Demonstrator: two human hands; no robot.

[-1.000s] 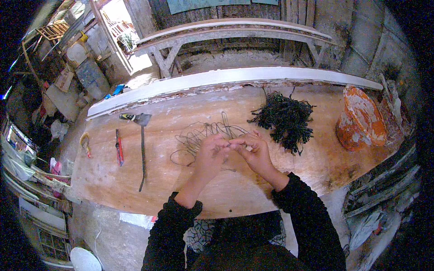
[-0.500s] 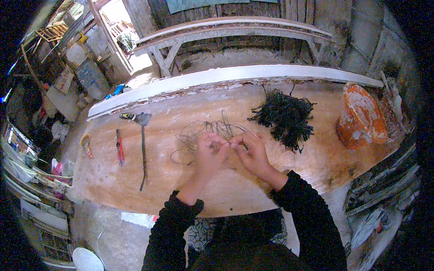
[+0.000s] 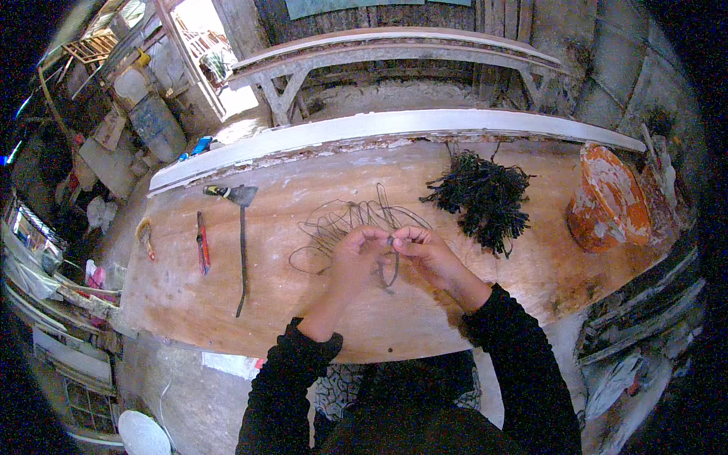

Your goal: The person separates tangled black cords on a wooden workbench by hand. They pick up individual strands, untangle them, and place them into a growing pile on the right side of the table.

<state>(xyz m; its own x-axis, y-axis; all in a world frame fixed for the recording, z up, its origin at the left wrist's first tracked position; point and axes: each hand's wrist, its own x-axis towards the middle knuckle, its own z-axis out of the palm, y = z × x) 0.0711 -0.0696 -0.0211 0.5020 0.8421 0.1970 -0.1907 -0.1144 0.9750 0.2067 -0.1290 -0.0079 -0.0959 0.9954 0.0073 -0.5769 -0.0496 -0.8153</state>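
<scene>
Fingers of your L hand (image 3: 350,256) and R hand (image 3: 431,259) are pinched together on one dark strip (image 3: 396,262), held up over the middle of the table (image 3: 326,341); exact contact pts are too small to tell.

Going L to R: on the left part lies a single black strip (image 3: 242,262), long axis running near–far. Its far end is at the blade of the scraper (image 3: 236,196), and its near end bends slightly left. It looks flat, light & prob. a bit stiff, so take it at mid-length.

Next, thin wire (image 3: 326,227) lies in loose loops, on the far side of your hands. I judge it light & springy, easy to tangle, w/ no single axis.

Then comes the held strip, btwn your hands: from the pinch its tail hangs toward the near side in a small curve, so long axis is approx. near–far, free end nearest to you. It should be v. light & bendable, not fragile, maybe slightly slippery; best hold is close to the pinched end, flat btwn thumb & index.

Farther right, on the far side, lies a bundle of black strips (image 3: 481,199), soft-looking, ends pointing many ways; better grasp it by its middle.
</scene>
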